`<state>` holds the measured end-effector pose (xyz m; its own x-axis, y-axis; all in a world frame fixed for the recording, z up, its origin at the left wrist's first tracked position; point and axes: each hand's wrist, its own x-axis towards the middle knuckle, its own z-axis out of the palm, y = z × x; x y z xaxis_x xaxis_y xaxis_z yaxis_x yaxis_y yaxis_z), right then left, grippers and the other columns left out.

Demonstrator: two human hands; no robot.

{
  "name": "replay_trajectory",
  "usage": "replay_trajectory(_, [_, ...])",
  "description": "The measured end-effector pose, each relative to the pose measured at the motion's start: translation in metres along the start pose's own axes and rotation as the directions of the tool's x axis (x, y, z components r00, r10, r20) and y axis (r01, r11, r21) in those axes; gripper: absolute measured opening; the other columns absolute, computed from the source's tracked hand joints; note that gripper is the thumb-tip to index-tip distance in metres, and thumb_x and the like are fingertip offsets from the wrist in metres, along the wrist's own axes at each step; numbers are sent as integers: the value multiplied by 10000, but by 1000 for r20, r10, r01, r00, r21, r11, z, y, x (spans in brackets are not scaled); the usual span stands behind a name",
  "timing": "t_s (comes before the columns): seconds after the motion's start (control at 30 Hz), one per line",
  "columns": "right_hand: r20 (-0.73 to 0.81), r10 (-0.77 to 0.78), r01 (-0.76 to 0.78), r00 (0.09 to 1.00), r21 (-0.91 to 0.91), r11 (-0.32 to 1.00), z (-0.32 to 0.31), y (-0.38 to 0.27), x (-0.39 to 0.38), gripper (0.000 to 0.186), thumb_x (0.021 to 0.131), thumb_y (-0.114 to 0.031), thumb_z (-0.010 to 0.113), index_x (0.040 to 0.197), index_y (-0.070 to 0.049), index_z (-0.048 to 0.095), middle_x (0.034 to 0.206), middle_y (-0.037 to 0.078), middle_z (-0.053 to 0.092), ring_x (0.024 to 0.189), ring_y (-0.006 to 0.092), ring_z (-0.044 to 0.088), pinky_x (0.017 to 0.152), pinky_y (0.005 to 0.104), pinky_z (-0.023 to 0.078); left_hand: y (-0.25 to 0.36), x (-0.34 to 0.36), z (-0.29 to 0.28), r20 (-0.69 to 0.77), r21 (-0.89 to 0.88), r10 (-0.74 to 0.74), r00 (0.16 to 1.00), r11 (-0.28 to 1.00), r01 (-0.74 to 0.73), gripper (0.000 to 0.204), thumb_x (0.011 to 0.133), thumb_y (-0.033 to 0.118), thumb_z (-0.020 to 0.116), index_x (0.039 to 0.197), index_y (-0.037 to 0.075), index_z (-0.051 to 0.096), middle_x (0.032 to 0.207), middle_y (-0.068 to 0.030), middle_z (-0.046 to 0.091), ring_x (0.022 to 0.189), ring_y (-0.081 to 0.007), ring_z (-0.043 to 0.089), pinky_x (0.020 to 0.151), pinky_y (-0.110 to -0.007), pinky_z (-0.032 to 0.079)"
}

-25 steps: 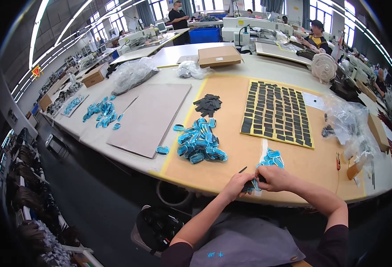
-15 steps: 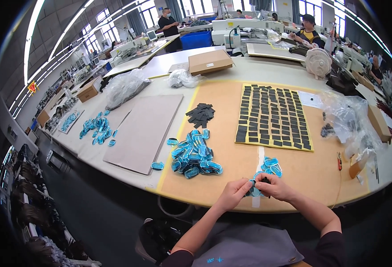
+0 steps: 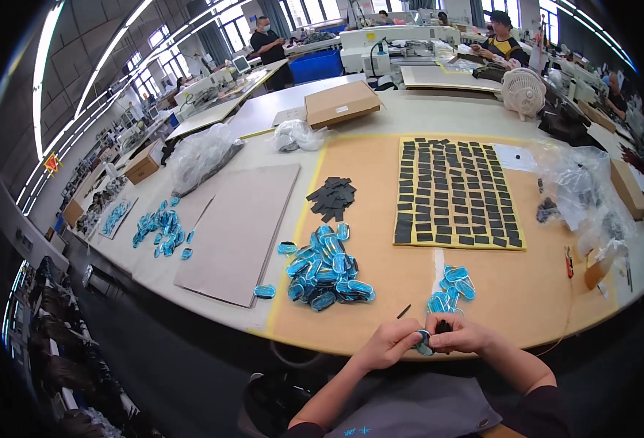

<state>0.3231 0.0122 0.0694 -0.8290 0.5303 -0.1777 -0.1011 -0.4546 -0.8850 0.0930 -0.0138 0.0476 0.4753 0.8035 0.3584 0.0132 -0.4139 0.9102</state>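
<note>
My left hand (image 3: pixel 386 344) is closed on the edge of an oval blue patch (image 3: pixel 424 344) at the table's near edge. My right hand (image 3: pixel 469 337) pinches the same patch from the other side and also grips a small bunch of black pieces (image 3: pixel 444 328). A thin dark strip (image 3: pixel 404 311) shows just beyond my left fingers; whether it touches them I cannot tell. Just past my hands lies a small group of blue patches (image 3: pixel 453 285). To their left is a larger heap of blue patches (image 3: pixel 326 266), with a pile of black rectangles (image 3: pixel 333 197) behind it.
A yellow-edged board (image 3: pixel 459 243) bears rows of black rectangles. Left of the heap lies a grey board (image 3: pixel 238 233), with more blue patches (image 3: pixel 163 228) beyond. Cutters with red handles (image 3: pixel 569 261), plastic bags (image 3: pixel 581 179), a fan (image 3: pixel 523 93) and a carton (image 3: pixel 342 102) stand around. Other people work farther back.
Both hands have drawn closer to my body with the patch, off the small blue group. The dark strip beyond my left hand now shows. The whole view has shifted slightly.
</note>
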Motion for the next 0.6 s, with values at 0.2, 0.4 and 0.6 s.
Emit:
replay_trajectory(0.2, [-20,-58,61,998,316,947,-6,33,3,139,974,-164,651,994,-44,583,760,24,547,586,75,469,523,210,359,-14,0,-1,54,24,6,999,1000,-8,178,984,108,570,856,-10,531,744,-151,490,680,-338,517,621,-386,421])
replay_trajectory(0.4, [-30,-54,62,998,480,875,-4,43,-8,101,968,-120,617,990,-26,586,756,30,541,546,76,436,503,210,341,-8,-2,7,81,85,75,994,993,-82,145,958,96,603,880,-5,534,754,-150,503,672,-350,544,595,-398,429])
replay_trajectory(0.6, [-311,114,82,944,554,828,12,41,-9,107,996,-149,582,947,-57,561,699,-26,454,522,41,377,469,205,298,6,8,8,111,445,202,973,866,-231,110,868,93,692,900,40,601,753,-96,545,677,-302,584,588,-397,458])
